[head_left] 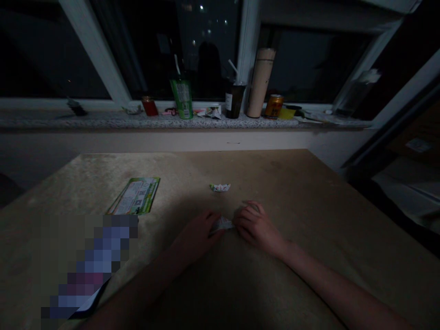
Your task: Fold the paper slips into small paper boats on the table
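A small piece of pale folded paper (223,223) lies low over the table between my two hands. My left hand (198,231) pinches its left end, thumb in front and fingers behind. At the paper's right end, my right hand (252,224) has its fingers curled in and closed on it; the fingertips are partly hidden. Just beyond the hands sits a small folded paper piece (220,187) with green and white print, curved up at both ends like a little boat. The dim light blurs the fine folds.
Printed green-and-white sheets (137,195) lie on the table (292,183) at left, above a phone-like device (92,270) with a pixelated screen. Along the windowsill (113,120) stand a green cup (182,96), a dark cup with a straw (234,101), a tall tumbler (261,82) and an orange can (274,106).
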Demonstrator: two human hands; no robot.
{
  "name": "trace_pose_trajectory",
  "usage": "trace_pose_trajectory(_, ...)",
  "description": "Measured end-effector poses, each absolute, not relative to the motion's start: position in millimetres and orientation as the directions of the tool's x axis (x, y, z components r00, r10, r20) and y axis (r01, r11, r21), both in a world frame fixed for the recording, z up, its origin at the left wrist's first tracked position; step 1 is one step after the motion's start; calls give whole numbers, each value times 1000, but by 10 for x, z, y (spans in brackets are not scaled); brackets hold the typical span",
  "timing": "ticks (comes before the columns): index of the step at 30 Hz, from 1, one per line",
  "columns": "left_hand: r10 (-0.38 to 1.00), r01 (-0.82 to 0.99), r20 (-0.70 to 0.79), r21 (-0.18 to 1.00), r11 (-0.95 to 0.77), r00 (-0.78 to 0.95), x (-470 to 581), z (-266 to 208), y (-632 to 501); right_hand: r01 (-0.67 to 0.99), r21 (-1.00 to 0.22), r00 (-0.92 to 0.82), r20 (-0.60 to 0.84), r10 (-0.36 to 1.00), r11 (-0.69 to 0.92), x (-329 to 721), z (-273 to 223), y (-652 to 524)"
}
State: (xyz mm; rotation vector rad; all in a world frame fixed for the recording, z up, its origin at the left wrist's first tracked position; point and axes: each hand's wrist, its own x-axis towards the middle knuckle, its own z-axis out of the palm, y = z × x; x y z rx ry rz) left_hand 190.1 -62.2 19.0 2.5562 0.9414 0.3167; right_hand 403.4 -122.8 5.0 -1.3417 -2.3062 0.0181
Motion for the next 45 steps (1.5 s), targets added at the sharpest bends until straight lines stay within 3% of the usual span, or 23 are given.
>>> trace_pose_trajectory(6,676,577,65,465,-671,734,1928,226,-634,754,-546,-180,364,914,366,3978,46,-1189)
trace_pose_trajectory(10,687,571,65,501,-650,724,1970,239,-662,690,-666,-49,348,936,284,3879,-18,-1173)
trace_pose_trajectory(16,706,550,78,569,-611,704,2018,244,-733,520,-800,-33,331,943,299,3782,-22,-1199)
trace_pose_trajectory(24,777,470,91,751,-464,623,2016,199,-695,527,-789,-42,347,937,316,3786,-22,-1211)
trace_pose_trajectory(28,804,452,74,795,-404,589,1986,160,-626,483,-820,-31,335,942,307,3794,-52,-1209)
trace_pose_trajectory(38,782,346,-34,908,-236,623,1955,146,-576,565,-764,-63,338,939,312,3801,-62,-1223)
trace_pose_trajectory(45,774,217,-46,969,-120,631,1914,159,-564,268,-926,-118,243,963,266,3827,-16,-1242)
